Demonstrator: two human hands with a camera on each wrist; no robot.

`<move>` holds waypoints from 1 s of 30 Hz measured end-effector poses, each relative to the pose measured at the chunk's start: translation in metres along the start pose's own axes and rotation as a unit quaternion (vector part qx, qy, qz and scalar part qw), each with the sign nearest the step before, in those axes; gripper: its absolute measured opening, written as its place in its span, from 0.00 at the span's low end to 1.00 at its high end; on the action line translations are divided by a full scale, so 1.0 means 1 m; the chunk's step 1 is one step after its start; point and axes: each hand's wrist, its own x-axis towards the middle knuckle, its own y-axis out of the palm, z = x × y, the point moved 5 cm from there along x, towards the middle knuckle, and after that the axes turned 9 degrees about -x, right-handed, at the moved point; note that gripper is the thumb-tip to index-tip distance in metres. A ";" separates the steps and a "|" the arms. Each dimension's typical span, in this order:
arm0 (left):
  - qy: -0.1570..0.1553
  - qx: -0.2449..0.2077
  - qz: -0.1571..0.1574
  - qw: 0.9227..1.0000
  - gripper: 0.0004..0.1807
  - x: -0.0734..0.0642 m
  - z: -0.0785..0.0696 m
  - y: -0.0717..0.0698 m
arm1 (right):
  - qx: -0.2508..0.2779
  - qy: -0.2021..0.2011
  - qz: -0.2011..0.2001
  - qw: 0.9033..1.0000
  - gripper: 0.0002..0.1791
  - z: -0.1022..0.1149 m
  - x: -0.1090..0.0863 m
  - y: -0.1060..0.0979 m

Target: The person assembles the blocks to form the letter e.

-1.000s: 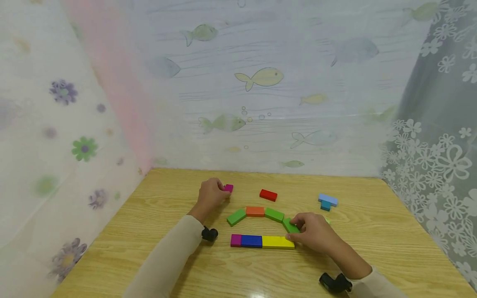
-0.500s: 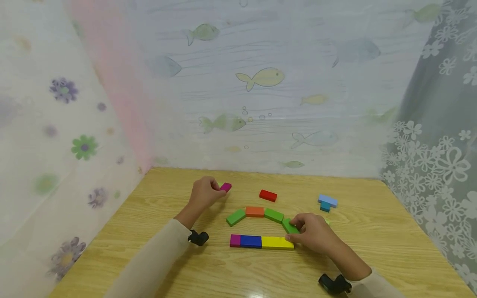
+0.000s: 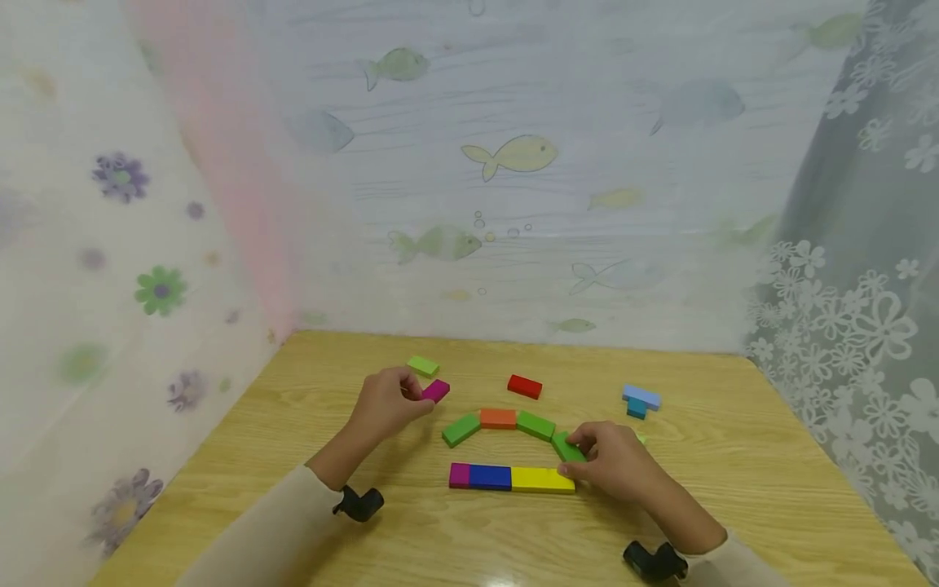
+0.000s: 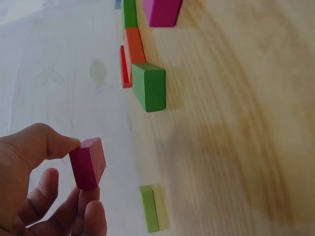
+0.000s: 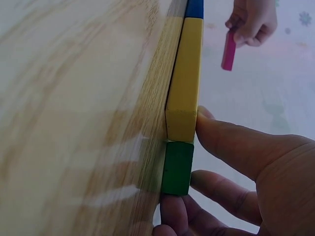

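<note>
In the head view my left hand (image 3: 383, 404) pinches a magenta block (image 3: 436, 391) between thumb and fingers, raised over the table's left side. The left wrist view shows that magenta block (image 4: 87, 163) held at its ends. My right hand (image 3: 620, 461) has curled fingers round a green block (image 3: 566, 446), the right end of an arch. Its thumb lies at the corner of a yellow block (image 3: 543, 479). More of the arch is an orange block (image 3: 498, 419) between two green blocks. Left of the yellow block, a blue block (image 3: 490, 477) and a small magenta block (image 3: 459, 475) complete a straight row.
A lime block (image 3: 423, 366) lies behind my left hand. Behind the arch is a red block (image 3: 525, 386). A light blue block (image 3: 641, 397) touches a small teal one (image 3: 636, 410) at the right. Another lime piece (image 3: 641, 439) is mostly hidden behind my right hand.
My left hand has drawn back leftward and toward me, carrying the magenta block, which has turned. The lime block behind it has come into sight. My right hand stays at the green block.
</note>
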 end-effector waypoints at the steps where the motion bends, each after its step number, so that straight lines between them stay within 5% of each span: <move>1: 0.000 -0.001 0.002 1.000 0.14 -0.003 0.000 -0.001 | 0.000 0.003 -0.001 1.000 0.23 0.000 0.000 0.000; 22: -0.002 -0.006 -0.007 1.000 0.14 -0.054 -0.006 -0.024 | -0.006 0.008 -0.002 1.000 0.23 0.000 0.001 -0.001; 30: -0.002 0.001 0.016 1.000 0.15 -0.075 -0.004 -0.019 | -0.007 0.011 0.001 1.000 0.22 0.000 0.000 -0.001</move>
